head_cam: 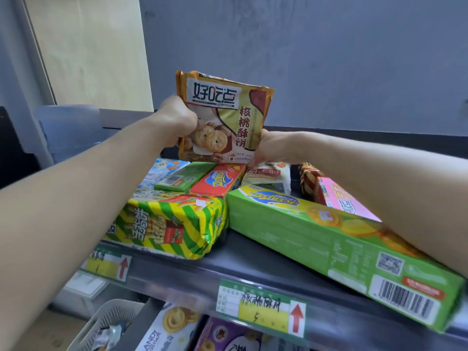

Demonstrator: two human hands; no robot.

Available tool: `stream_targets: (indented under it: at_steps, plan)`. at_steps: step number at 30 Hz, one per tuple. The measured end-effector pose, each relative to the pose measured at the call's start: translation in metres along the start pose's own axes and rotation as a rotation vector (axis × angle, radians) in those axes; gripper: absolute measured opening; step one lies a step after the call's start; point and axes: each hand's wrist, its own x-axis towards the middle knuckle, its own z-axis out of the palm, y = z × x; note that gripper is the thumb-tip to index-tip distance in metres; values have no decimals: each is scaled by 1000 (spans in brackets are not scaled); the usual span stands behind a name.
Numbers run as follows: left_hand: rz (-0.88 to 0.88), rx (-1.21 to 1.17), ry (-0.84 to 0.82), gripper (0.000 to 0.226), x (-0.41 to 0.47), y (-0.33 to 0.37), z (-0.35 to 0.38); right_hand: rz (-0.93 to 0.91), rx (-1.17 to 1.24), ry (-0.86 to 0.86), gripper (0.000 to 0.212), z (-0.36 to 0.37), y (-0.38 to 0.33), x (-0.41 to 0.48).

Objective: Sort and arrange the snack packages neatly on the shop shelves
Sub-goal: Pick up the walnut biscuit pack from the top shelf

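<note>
A gold and brown walnut cookie bag [225, 115] stands upright above the top shelf [253, 259]. My left hand [177, 120] grips its left edge and my right hand [268, 148] grips its lower right corner. Below it snack packages lie in a loose pile: a green and yellow striped bag [172, 224] at the front left, a long green box [329, 244] lying askew at the front right, a small green box [184, 176], a red box [220, 181], a white packet [268, 176] and a pink box [342, 198] partly under my right forearm.
Price tags [260, 310] with red arrows line the shelf's front rail. A lower shelf holds cookie boxes [174, 325]. A white plastic basket [106, 325] sits at the lower left. A grey wall stands behind the shelf.
</note>
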Motion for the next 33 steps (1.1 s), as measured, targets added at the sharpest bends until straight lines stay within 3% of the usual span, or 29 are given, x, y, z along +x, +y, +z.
stream_targets:
  at_steps: [2,6,11,16,19,22,26,30,33]
  plan:
    - [-13,-25,-21,29,-3,0,0,-19,75,-23,48,-1,0,-1]
    - [-35,-30,-77,21,-13,-4,-1,-7,-41,-64,20,-6,5,-5]
    - [-17,-38,-124,28,-23,0,0,24,61,-78,30,-7,9,-10]
    - [0,-34,-149,30,-28,9,5,33,94,-123,5,-15,17,-21]
    - [4,-38,-187,29,-30,15,9,47,48,-113,10,-18,24,-28]
    - [2,-57,-243,25,-30,17,14,76,-45,-129,44,-23,26,-39]
    - [19,-89,-305,22,-32,20,25,172,122,-137,36,-32,37,-50]
    - [55,-88,-297,25,-32,26,34,236,173,-127,42,-41,43,-54]
    - [67,-88,-243,28,-29,29,36,277,229,9,48,-41,39,-51]
